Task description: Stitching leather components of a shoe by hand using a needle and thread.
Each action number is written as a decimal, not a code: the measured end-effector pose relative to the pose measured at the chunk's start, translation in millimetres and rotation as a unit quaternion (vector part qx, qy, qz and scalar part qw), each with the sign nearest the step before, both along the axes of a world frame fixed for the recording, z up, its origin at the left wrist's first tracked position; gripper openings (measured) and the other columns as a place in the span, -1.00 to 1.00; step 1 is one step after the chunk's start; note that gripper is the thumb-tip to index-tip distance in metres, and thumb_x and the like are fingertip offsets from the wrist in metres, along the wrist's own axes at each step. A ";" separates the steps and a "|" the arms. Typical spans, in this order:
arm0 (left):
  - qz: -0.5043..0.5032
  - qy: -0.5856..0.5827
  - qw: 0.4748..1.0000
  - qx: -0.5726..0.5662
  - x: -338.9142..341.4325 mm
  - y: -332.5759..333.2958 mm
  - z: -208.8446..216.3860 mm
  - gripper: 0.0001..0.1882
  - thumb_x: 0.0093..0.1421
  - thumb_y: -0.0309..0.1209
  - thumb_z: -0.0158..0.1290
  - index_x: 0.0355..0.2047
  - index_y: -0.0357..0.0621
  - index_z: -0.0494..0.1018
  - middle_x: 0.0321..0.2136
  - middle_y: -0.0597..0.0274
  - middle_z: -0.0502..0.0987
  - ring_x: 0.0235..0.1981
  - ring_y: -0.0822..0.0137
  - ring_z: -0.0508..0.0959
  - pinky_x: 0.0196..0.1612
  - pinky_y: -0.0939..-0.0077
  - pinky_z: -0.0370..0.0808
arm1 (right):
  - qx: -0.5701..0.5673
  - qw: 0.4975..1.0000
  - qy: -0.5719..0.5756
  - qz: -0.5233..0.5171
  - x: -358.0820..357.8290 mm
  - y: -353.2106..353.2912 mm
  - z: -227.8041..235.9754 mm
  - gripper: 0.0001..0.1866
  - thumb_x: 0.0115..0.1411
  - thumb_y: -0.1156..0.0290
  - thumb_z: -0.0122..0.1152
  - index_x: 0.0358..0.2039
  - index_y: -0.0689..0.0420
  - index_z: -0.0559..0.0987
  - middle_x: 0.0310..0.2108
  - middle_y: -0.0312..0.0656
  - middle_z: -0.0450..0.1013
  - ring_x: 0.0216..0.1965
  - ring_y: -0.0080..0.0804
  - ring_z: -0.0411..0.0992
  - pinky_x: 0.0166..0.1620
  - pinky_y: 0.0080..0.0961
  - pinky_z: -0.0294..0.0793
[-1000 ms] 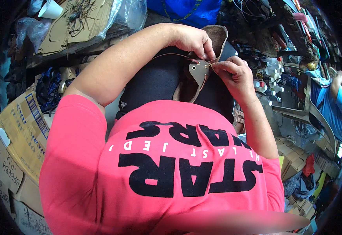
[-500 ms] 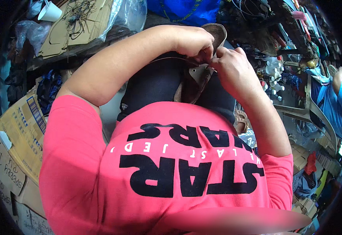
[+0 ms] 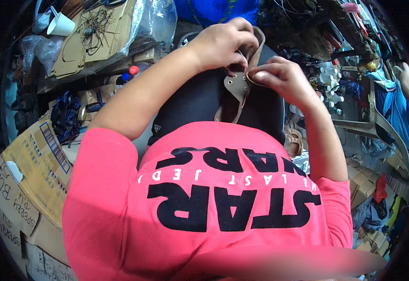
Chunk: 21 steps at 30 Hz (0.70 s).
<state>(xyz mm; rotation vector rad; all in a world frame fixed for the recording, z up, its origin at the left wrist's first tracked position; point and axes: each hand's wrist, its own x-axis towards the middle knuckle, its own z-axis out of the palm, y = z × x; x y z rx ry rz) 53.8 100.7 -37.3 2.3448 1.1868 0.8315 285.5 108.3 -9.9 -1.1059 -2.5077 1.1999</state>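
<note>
A brownish-grey shoe upper (image 3: 235,85) with metal eyelets rests on my lap, between my dark-trousered thighs. Its far end curves up past my fingers. My left hand (image 3: 227,46) is curled over the far left side, fingertips closed close to the eyelets; whether they grip the shoe's edge or a lace is hidden. To the right, my right hand (image 3: 285,78) pinches a thin brown lace (image 3: 255,82) beside the eyelet flap. A short dark reddish end shows under the left fingertips.
Cardboard sheets (image 3: 74,60) with tangled strands and a white cup (image 3: 61,25) lie at far left. A blue bag (image 3: 216,10) is beyond my knees. White bottles (image 3: 328,75) crowd the right, near a chair frame (image 3: 377,129). A person in blue (image 3: 398,122) is at far right.
My hands have moved apart slightly, the right one drawing back to the right with the lace. The eyelet flap is more exposed, and my left hand sits a little higher.
</note>
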 end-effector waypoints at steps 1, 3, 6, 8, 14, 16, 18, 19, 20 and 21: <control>0.048 -0.004 0.999 0.010 -2.8 -11.5 1.6 -0.60 -0.10 -0.40 0.30 -0.18 -0.04 0.53 -0.13 0.15 0.43 -0.09 0.10 0.50 -0.04 0.32 0.47 | -0.103 0.989 0.019 -0.106 5.3 2.2 -1.7 -0.70 0.25 0.19 0.17 -0.20 0.16 0.64 -0.42 -0.23 0.49 -0.35 -0.49 0.44 -0.20 -0.50 0.44; 0.094 -0.003 0.995 0.023 -11.0 -32.4 4.4 -0.60 -0.07 -0.40 0.29 -0.16 -0.05 0.52 -0.11 0.14 0.42 -0.07 0.09 0.49 -0.02 0.32 0.46 | -0.220 0.957 0.121 -0.145 15.8 4.4 -2.9 -0.67 0.25 0.18 0.19 -0.16 0.19 0.62 -0.39 -0.22 0.48 -0.33 -0.55 0.41 -0.22 -0.57 0.41; 0.034 0.096 0.985 -0.140 -25.3 -54.3 5.7 -0.72 0.04 -0.43 0.21 -0.20 -0.10 0.51 -0.07 0.14 0.40 -0.08 0.10 0.48 0.00 0.31 0.43 | -0.082 0.995 0.028 -0.039 18.6 -3.7 -12.4 -0.65 0.08 0.26 0.36 -0.17 0.16 0.60 -0.37 -0.20 0.41 -0.34 -0.46 0.41 -0.27 -0.54 0.40; 0.016 0.052 0.989 -0.139 -33.8 -56.7 5.9 -0.80 0.07 -0.44 0.18 -0.27 -0.16 0.49 -0.16 0.14 0.44 -0.14 0.13 0.49 -0.05 0.35 0.43 | 0.080 0.996 0.028 0.018 21.7 -10.3 -20.3 -0.65 -0.14 0.28 0.48 -0.40 0.20 0.57 -0.38 -0.10 0.34 -0.38 -0.18 0.36 -0.33 -0.37 0.38; 0.073 -0.104 0.948 -0.291 -59.0 -38.7 19.9 -0.82 0.21 -0.39 0.08 -0.23 -0.20 0.53 -0.30 0.19 0.51 -0.23 0.37 0.51 -0.10 0.48 0.41 | 0.126 0.966 0.049 -0.220 47.7 7.8 -62.2 -0.81 0.11 0.35 0.26 -0.43 0.24 0.55 -0.38 -0.19 0.44 -0.38 -0.37 0.42 -0.29 -0.51 0.39; 0.077 -0.049 0.970 -0.226 -53.0 -34.8 22.1 -0.79 0.14 -0.37 0.14 -0.23 -0.16 0.58 -0.28 0.17 0.49 -0.19 0.29 0.51 -0.09 0.43 0.42 | -0.050 0.890 0.242 -0.383 53.7 18.7 -78.0 -0.78 0.23 0.30 0.16 -0.29 0.22 0.57 -0.29 -0.25 0.49 -0.33 -0.39 0.45 -0.23 -0.54 0.39; -0.006 0.105 0.982 -0.156 -38.7 -31.6 20.3 -0.77 0.04 -0.37 0.21 -0.26 -0.12 0.61 -0.28 0.14 0.46 -0.16 0.18 0.50 -0.06 0.38 0.42 | -0.163 0.779 0.366 -0.483 64.6 24.5 -82.9 -0.68 0.33 0.22 0.02 -0.12 0.20 0.53 -0.18 -0.26 0.50 -0.21 -0.35 0.48 -0.10 -0.50 0.37; -0.019 0.110 0.979 -0.171 -31.5 -32.0 18.8 -0.74 -0.03 -0.38 0.25 -0.27 -0.07 0.62 -0.29 0.12 0.44 -0.16 0.11 0.48 -0.06 0.34 0.42 | -0.255 0.712 0.452 -0.473 68.4 27.0 -82.5 -0.63 0.36 0.15 -0.06 -0.04 0.16 0.50 -0.12 -0.22 0.50 -0.08 -0.31 0.46 0.01 -0.38 0.34; -0.024 0.138 0.972 -0.191 -25.9 -31.4 18.2 -0.80 -0.03 -0.40 0.25 -0.35 -0.12 0.61 -0.28 0.13 0.44 -0.16 0.12 0.48 -0.08 0.35 0.42 | -0.326 0.662 0.507 -0.446 73.7 28.3 -78.6 -0.61 0.35 0.10 -0.07 0.02 0.08 0.47 -0.06 -0.16 0.48 -0.01 -0.27 0.42 0.11 -0.18 0.28; -0.029 0.133 0.973 -0.187 -24.8 -30.0 19.3 -0.83 -0.01 -0.40 0.24 -0.38 -0.15 0.57 -0.30 0.13 0.44 -0.18 0.11 0.48 -0.10 0.34 0.42 | -0.397 0.622 0.568 -0.364 78.9 28.1 -72.8 -0.60 0.35 0.07 -0.09 0.04 0.02 0.46 -0.05 -0.15 0.48 -0.02 -0.26 0.43 0.14 -0.10 0.25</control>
